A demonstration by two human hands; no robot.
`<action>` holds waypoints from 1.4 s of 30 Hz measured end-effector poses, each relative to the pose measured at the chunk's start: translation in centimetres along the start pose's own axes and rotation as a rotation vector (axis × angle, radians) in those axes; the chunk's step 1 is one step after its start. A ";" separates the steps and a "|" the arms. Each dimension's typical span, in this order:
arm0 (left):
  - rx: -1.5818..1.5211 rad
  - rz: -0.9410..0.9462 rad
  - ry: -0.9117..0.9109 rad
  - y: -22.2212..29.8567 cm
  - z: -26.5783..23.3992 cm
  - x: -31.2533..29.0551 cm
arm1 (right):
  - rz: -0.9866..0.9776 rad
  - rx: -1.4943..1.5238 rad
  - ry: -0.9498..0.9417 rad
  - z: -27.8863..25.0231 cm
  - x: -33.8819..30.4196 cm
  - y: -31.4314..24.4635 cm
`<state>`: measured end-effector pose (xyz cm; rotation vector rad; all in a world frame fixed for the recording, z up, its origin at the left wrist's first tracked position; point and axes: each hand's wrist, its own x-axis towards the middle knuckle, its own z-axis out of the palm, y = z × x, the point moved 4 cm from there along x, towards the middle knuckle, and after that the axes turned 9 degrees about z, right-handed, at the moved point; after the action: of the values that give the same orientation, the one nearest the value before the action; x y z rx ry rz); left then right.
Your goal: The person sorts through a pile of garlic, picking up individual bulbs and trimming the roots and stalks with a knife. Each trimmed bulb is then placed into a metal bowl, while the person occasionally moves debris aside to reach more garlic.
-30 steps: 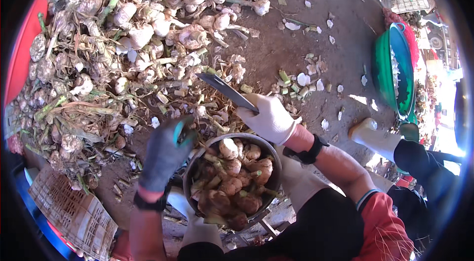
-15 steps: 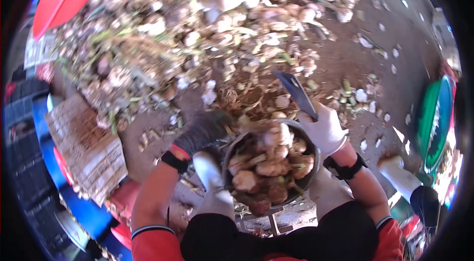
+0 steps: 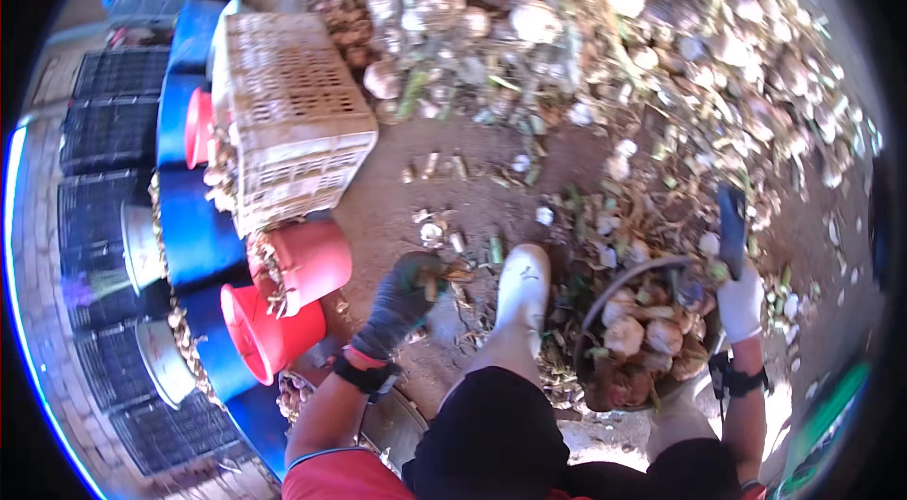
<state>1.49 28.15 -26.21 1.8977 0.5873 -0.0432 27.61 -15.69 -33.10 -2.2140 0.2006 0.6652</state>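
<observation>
My right hand [image 3: 740, 303], in a white glove, is closed on a knife [image 3: 731, 233] with a broad dark blade pointing away from me. It is at the right side of a round bucket [image 3: 584, 330] between my legs. Garlic bulbs [image 3: 661, 335] fill the bucket. My left hand [image 3: 408, 300], in a dark grey glove, is out to the left of my white boot [image 3: 524, 287], above the floor. Its fingers are curled round a small tan piece that I cannot make out.
A big heap of garlic [image 3: 534, 23] with stalks spreads across the far side. On the left stand a dirty white plastic crate [image 3: 302, 136], red buckets [image 3: 307, 264], blue containers [image 3: 198, 216] and black crates [image 3: 104, 216]. A green basin rim [image 3: 831, 434] shows at the lower right.
My view has swung left, bringing the crate and red buckets into fuller sight. My left hand has moved away from the bucket toward the left. My right hand still holds the knife.
</observation>
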 end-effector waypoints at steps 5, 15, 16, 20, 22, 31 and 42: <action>-0.082 -0.187 0.271 0.2 -12.3 -5.2 | 0.056 -0.103 0.003 -0.3 1.5 2.3; 0.932 0.261 0.040 -2.6 -21.0 0.5 | 0.017 -0.204 -0.018 0.8 0.0 -3.0; 0.765 0.342 -0.204 -0.3 -13.6 4.1 | 0.028 -0.209 -0.030 0.8 -0.2 -3.0; 0.728 0.597 -0.324 11.4 10.1 14.9 | 0.183 -0.099 -0.139 -0.3 -0.7 -3.0; 0.692 0.893 -0.402 15.0 18.3 18.2 | 0.104 -0.097 -0.094 -1.0 -0.8 -3.0; 1.475 0.838 -0.093 16.0 26.4 32.6 | 0.136 0.109 -0.005 -5.4 -0.4 -3.4; 1.124 0.658 -0.464 8.9 26.0 25.4 | -0.157 -0.052 0.116 -5.2 -0.6 -2.2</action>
<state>33.75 12.28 -36.67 2.9307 -0.5384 -0.4461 29.95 -18.14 -28.54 -2.2931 0.0675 0.4611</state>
